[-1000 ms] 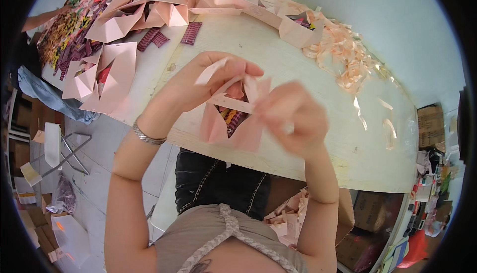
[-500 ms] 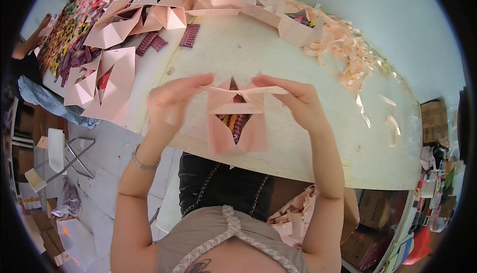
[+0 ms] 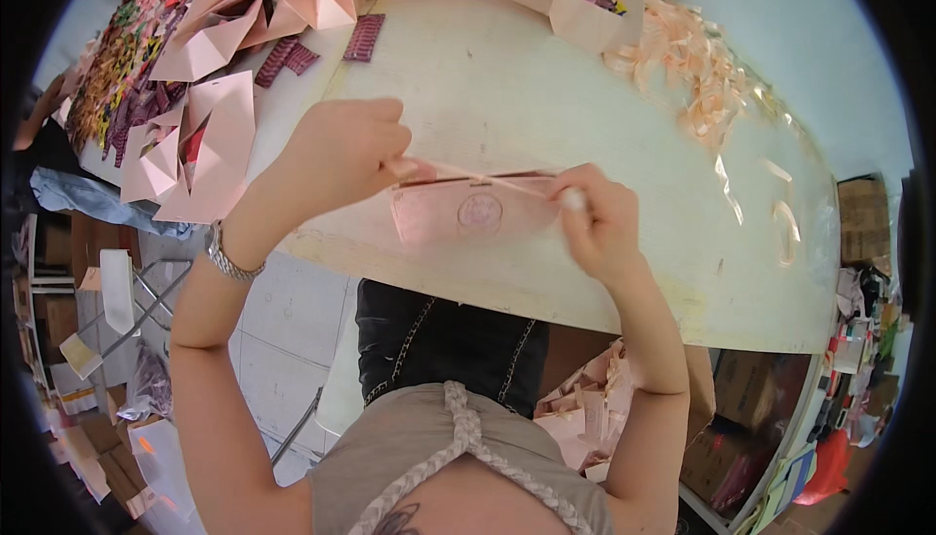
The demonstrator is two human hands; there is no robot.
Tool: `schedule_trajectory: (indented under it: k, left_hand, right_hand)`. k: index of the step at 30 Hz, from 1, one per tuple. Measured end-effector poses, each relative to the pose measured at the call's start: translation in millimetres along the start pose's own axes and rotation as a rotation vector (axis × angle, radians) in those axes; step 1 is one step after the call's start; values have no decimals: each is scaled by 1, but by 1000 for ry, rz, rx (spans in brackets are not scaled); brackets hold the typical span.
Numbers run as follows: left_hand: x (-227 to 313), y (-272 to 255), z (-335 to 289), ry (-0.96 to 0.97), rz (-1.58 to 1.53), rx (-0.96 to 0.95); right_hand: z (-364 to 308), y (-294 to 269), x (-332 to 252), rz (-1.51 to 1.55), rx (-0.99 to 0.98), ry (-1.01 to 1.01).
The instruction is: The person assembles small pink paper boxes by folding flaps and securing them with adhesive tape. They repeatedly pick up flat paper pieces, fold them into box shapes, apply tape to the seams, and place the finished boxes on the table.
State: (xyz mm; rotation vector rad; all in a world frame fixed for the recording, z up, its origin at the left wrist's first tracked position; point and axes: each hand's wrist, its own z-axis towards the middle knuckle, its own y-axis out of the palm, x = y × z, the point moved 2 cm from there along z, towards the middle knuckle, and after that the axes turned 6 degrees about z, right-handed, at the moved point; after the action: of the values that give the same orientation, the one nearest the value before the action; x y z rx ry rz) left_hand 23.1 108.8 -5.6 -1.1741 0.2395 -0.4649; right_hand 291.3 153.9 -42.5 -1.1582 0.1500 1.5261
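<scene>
Between my hands a small pale pink gift box, slightly blurred, shows a flat side with a round printed emblem at the table's near edge. A peach ribbon runs taut along its top edge from one hand to the other. My left hand is closed in a fist around one end of the ribbon, at the box's upper left corner. At the box's right end, my right hand pinches the other end, fingers curled. What lies inside the box is hidden.
Open pink boxes and a heap of wrapped snacks cover the table's left and far side. Purple packets lie nearby. Loose ribbons pile up far right. Below the table edge, a carton holds pink boxes. Another person's arm shows far left.
The box has turned from its open, filled top to its flat emblem side. My left hand has gone from outstretched fingers to a fist, and the ribbon is now taut across the top.
</scene>
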Motion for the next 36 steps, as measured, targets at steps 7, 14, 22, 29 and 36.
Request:
schedule_trajectory:
  k: [7,14,22,29,36]
  left_hand:
    - [13,24,10,-233,-408,-29]
    - [4,24,13,36,-11,175]
    - [73,-24,-47,-246,-1016,-513]
    - [96,39,-33,-676,-356,94]
    - [90,71,-31,-968,-1700,-29]
  right_hand:
    - [5,35,-5,-475,176,-182]
    - [-3,31,-6,-449,72,-54]
    - [20,34,-3,-440,66,-75]
    - [14,33,-6,-459,37,14]
    - [14,35,-7,-436,52,11]
